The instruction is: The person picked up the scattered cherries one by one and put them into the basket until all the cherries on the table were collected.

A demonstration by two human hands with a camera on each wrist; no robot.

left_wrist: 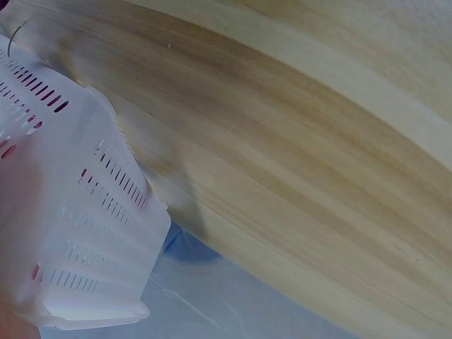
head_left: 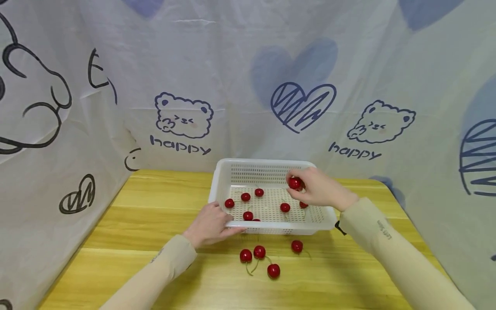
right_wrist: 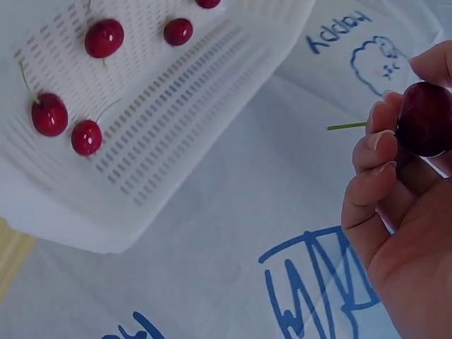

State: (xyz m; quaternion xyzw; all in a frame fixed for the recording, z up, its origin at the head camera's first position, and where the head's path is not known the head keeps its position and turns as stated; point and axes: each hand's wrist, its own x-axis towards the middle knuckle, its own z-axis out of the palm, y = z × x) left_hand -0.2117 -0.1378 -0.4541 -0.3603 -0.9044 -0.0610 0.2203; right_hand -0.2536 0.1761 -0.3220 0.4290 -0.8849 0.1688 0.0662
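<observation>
A white perforated plastic basket [head_left: 271, 225] stands on the wooden table with several red cherries inside, such as one cherry [head_left: 285, 207] near its middle. My left hand [head_left: 211, 224] grips the basket's front left corner, the thumb lying along the outside of the front wall. Above the right part of the basket, my right hand [head_left: 315, 187] holds a dark red cherry [right_wrist: 424, 120] between thumb and curled fingers. In the right wrist view a green stem [right_wrist: 346, 126] pokes out past those fingertips.
In front of the basket several stemmed cherries lie on the table [head_left: 162, 193], among them one cherry [head_left: 273, 271] nearest me and another cherry [head_left: 297, 246] further right. A white cloth [head_left: 240, 77] with blue drawings hangs right behind the table and along both sides.
</observation>
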